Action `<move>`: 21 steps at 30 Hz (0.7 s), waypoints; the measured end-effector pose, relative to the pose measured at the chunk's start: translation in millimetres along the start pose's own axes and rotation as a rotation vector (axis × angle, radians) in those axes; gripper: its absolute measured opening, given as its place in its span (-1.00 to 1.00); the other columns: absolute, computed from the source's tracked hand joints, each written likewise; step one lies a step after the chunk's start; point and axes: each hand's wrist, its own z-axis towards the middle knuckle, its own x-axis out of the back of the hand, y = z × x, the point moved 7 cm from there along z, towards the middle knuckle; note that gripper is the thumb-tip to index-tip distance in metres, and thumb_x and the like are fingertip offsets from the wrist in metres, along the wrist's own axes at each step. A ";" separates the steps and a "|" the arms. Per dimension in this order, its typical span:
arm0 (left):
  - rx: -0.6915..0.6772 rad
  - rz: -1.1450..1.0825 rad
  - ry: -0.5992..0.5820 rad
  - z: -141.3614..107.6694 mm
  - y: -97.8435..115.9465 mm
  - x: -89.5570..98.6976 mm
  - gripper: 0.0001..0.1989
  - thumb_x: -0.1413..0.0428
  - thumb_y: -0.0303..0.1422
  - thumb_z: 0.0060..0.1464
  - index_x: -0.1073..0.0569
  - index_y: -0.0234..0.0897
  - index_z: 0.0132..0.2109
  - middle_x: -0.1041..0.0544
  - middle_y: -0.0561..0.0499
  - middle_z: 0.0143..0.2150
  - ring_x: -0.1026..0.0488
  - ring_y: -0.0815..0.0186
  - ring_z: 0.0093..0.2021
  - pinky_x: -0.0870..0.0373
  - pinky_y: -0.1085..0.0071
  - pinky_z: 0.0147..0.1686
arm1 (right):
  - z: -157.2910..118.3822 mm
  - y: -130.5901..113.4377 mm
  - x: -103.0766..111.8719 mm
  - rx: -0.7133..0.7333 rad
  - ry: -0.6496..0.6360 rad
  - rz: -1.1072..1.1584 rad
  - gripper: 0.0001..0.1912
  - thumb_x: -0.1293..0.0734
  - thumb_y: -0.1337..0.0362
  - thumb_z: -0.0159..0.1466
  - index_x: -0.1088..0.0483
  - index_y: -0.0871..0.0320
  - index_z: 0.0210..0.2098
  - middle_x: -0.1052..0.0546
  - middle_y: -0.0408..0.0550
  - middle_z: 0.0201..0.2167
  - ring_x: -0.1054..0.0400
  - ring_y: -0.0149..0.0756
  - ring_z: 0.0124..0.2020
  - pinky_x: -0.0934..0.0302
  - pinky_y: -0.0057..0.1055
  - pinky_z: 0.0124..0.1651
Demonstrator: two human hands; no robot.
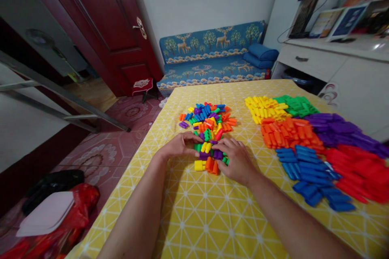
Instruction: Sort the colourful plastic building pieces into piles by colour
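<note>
Small plastic pieces in mixed colours form a pile (209, 115) at the middle of the table. At its near edge, my left hand (183, 145) curves round the left side of some green and purple pieces, thumb and fingers apart and touching them. My right hand (235, 158) rests on the right side of the same cluster, its fingertips at purple and green pieces; what it grips is too small to tell. Between the hands lies a yellow piece (206, 147). Just nearer are an orange piece (212, 166) and another yellow piece (199, 165).
Sorted heaps lie at the right: yellow (266, 108), green (296, 106), orange (290, 132), purple (340, 129), blue (310, 170) and red (361, 170). A yellow patterned cloth covers the table (194, 218). Beyond stand a blue sofa (209, 54) and a white cabinet (343, 64).
</note>
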 end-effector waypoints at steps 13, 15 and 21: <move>-0.146 0.353 0.152 15.6 12.7 -25.2 -0.77 -0.30 -0.21 -0.03 -0.61 -0.21 -0.22 -0.61 -0.07 -0.23 -0.51 0.20 -0.19 -0.40 0.31 -0.10 | 3.2 10.6 -8.1 -0.071 0.096 -0.013 -0.68 -0.34 0.31 0.14 -0.45 0.12 -0.09 -0.53 0.00 -0.17 -0.37 -0.12 -0.09 -0.17 -0.15 0.04; -0.132 0.349 0.200 15.2 9.4 -24.9 -0.78 -0.29 -0.21 -0.02 -0.60 -0.21 -0.22 -0.62 -0.07 -0.23 -0.52 0.20 -0.20 -0.40 0.31 -0.11 | 3.3 14.4 -7.4 -0.093 0.120 0.023 -0.72 -0.32 0.32 0.15 -0.44 0.12 -0.13 -0.54 -0.02 -0.21 -0.40 -0.15 -0.15 -0.20 -0.18 0.00; -0.059 0.191 0.374 14.4 5.1 -22.8 -0.80 -0.27 -0.23 -0.01 -0.55 -0.27 -0.32 -0.60 -0.02 -0.31 -0.51 0.27 -0.30 -0.41 0.37 -0.22 | 3.2 29.6 -4.5 -0.192 0.197 0.278 -0.78 -0.27 0.29 0.23 -0.44 0.12 -0.13 -0.56 -0.05 -0.23 -0.43 -0.27 -0.26 -0.29 -0.32 -0.13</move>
